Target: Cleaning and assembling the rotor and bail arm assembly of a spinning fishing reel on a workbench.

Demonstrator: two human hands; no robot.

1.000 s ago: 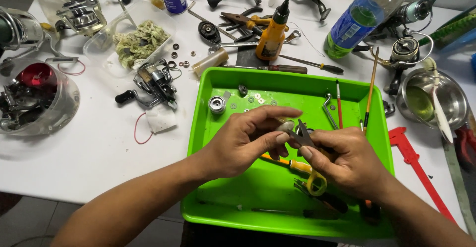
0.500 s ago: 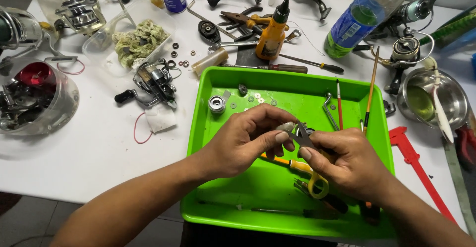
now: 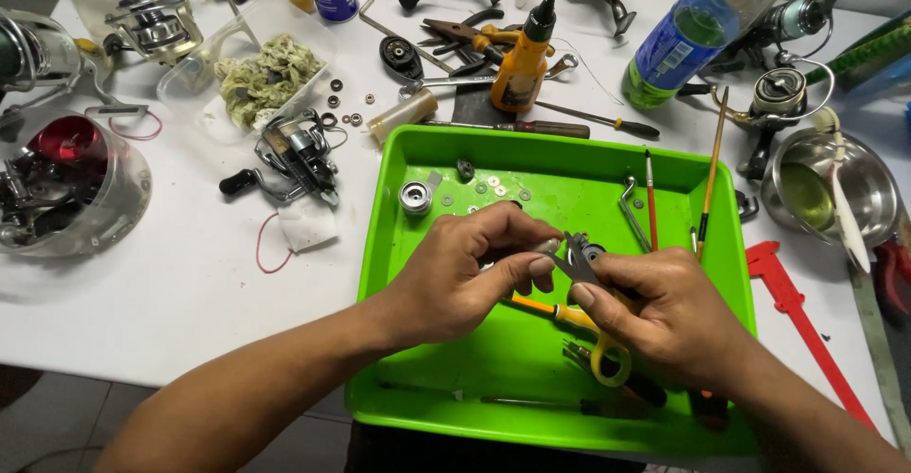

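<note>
Both hands pinched one small metal part (image 3: 572,259) over the tray (image 3: 531,165): left hand (image 3: 455,274), right hand (image 3: 664,316). We judged it light, stiff, slippery; edges suited our grip best.

Bright green tray (image 3: 446,378), perhaps grey part (image 3: 573,262)

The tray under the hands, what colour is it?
The tray is bright green, seen clearly in the head view, beneath the left hand and right hand.
</note>
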